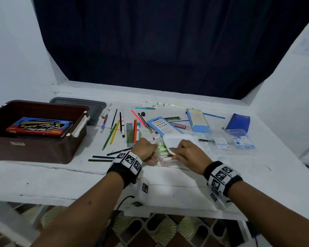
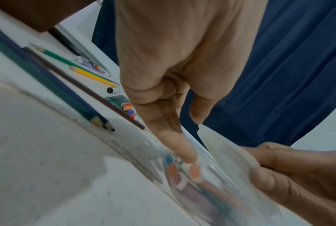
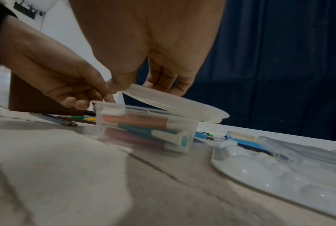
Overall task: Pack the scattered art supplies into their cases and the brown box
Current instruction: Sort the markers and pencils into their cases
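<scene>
Packing partly done: pencils point(image 1: 112, 133) and pens point(image 1: 157, 104) loose on table point(image 1: 43, 179). Brown box point(image 1: 34, 148) at left, holding one flat pack point(image 1: 39, 126). Clear case point(image 3: 144, 130) of markers point(image 3: 136, 121) mid-table; right hand point(image 1: 191, 155) grasping lid point(image 1: 177, 139), left hand point(image 1: 145, 151) curled, seemingly steadying case rim.

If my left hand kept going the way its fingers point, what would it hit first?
Probably the markers inside the clear plastic case; the left hand already touches its rim, fingers angled down inside. Depth is unclear.
</scene>
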